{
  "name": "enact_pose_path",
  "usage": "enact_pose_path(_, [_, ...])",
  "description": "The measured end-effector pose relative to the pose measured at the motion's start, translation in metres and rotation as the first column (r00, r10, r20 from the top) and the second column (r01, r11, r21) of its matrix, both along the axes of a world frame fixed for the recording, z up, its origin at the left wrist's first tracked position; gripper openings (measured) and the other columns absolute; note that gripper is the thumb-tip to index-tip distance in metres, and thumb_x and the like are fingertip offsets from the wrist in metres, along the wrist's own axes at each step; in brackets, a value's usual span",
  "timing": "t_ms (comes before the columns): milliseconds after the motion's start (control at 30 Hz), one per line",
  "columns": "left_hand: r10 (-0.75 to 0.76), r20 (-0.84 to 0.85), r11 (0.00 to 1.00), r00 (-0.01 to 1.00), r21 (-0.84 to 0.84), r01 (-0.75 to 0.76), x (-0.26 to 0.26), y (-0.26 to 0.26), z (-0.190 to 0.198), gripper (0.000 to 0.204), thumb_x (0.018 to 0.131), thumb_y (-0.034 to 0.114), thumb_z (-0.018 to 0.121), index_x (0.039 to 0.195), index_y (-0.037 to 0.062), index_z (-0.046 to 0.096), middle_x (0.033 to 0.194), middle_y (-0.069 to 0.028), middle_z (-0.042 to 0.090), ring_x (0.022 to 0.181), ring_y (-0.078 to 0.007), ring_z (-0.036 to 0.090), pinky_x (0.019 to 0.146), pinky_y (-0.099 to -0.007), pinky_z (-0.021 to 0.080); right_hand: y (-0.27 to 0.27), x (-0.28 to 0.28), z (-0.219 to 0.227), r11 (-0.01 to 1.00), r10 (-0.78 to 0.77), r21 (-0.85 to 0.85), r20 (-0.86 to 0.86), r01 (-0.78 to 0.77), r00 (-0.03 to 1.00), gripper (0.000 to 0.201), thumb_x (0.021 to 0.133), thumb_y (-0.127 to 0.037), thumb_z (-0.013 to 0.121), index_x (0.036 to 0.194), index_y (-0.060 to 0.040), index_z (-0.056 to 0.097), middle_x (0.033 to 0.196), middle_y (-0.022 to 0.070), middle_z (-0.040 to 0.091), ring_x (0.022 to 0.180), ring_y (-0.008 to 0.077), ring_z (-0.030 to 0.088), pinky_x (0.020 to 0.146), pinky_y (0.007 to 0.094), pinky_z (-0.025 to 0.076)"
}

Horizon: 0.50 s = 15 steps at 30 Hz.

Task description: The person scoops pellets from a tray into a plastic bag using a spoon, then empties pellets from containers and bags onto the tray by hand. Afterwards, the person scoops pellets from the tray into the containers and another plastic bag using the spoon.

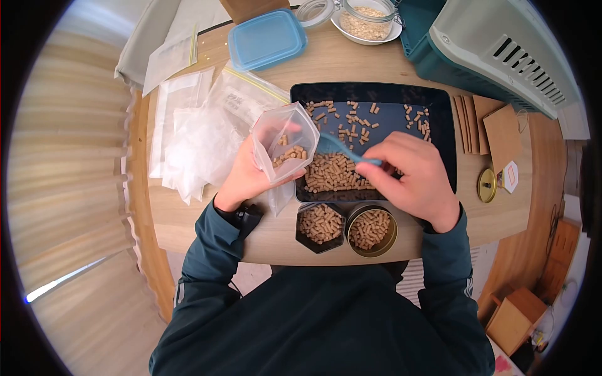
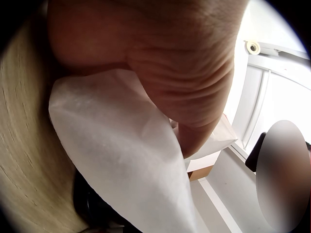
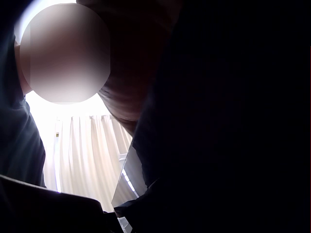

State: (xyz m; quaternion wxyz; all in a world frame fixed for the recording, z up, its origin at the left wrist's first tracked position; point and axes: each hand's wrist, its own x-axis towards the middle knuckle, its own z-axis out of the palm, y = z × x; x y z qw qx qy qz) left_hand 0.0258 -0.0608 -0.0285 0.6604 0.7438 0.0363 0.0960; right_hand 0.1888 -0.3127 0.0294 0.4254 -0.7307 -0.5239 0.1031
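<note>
My left hand [image 1: 244, 172] grips a translucent white bag [image 1: 266, 144], its mouth spread wide and some pellets [image 1: 291, 155] inside. Close up in the left wrist view, the palm [image 2: 180, 73] lies against the pale bag wall [image 2: 121, 150]. My right hand [image 1: 414, 172] pinches the handle of a blue scoop [image 1: 348, 150] over a dark tray [image 1: 376, 92]. The scoop's head reaches the bag's mouth and is partly hidden by its edge. A heap of wood-coloured pellets [image 1: 332, 174] fills the tray's near left part, with others scattered behind. The right wrist view is mostly dark.
Nearest me stand a hexagonal container [image 1: 320, 225] and a round tin [image 1: 372, 232], both holding pellets. Clear bags [image 1: 197, 147] lie at left. Behind are a blue-lidded box [image 1: 268, 39], a jar of flakes [image 1: 367, 25] and a pet carrier [image 1: 489, 50]. Cardboard pieces [image 1: 501, 135] and a gold lid [image 1: 486, 185] lie right.
</note>
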Motion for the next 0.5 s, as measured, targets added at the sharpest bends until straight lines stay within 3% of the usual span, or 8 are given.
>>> enact_pose_path(200, [0.026, -0.042, 0.999, 0.999, -0.037, -0.028, -0.001, -0.0033, 0.0038, 0.068, 0.075, -0.003, 0.089, 0.134, 0.0061, 0.056, 0.136, -0.0055, 0.059, 0.127, -0.0159, 0.057, 0.107, -0.035, 0.049, -0.0034, 0.0, 0.0066, 0.994, 0.05, -0.092, -0.137, -0.063, 0.989, 0.015, 0.088, -0.012, 0.081, 0.083, -0.0024, 0.07, 0.07, 0.0074, 0.061, 0.058, 0.0205, 0.06, 0.053, 0.0337, 0.045])
enact_pose_path(500, [0.029, -0.025, 0.999, 0.999, -0.029, -0.029, 0.0003, -0.0024, 0.0012, 0.069, 0.075, -0.002, 0.089, 0.135, 0.0059, 0.057, 0.134, -0.0055, 0.06, 0.125, -0.0157, 0.058, 0.107, -0.0347, 0.049, -0.006, 0.0017, 0.0066, 0.998, 0.036, -0.034, -0.227, -0.045, 0.973, 0.014, 0.089, -0.011, 0.08, 0.084, -0.0019, 0.07, 0.072, 0.0064, 0.064, 0.058, 0.0155, 0.059, 0.052, 0.0298, 0.043])
